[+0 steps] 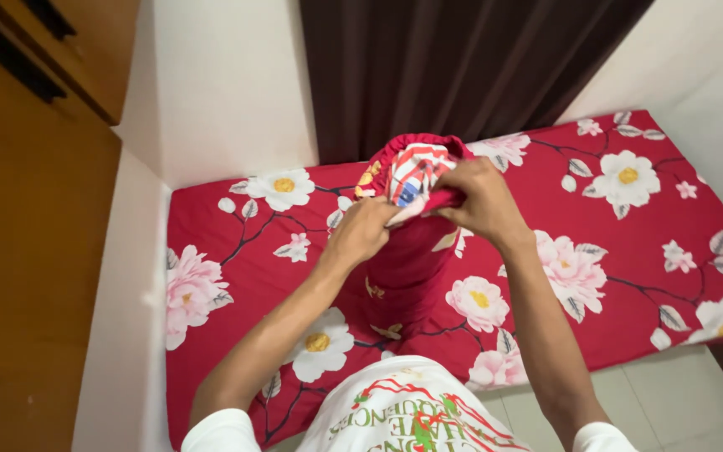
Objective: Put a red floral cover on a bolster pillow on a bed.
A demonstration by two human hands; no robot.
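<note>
Head view looks down on a mattress (646, 251) in a red floral sheet, filling a white-walled corner, with a dark curtain (453, 67) behind and a wooden cabinet (27, 234) at left. Standing upright between the forearms, a bolster pillow (416, 172) wears a matching red cover (403, 268) gathered near its top, where striped red, white and blue fabric shows. Left hand (361, 233) and right hand (479, 199) both pinch the cover's rim closed. Fingertips are hidden in the folds; the bolster's base is cut off behind a printed white shirt (403, 414).
</note>
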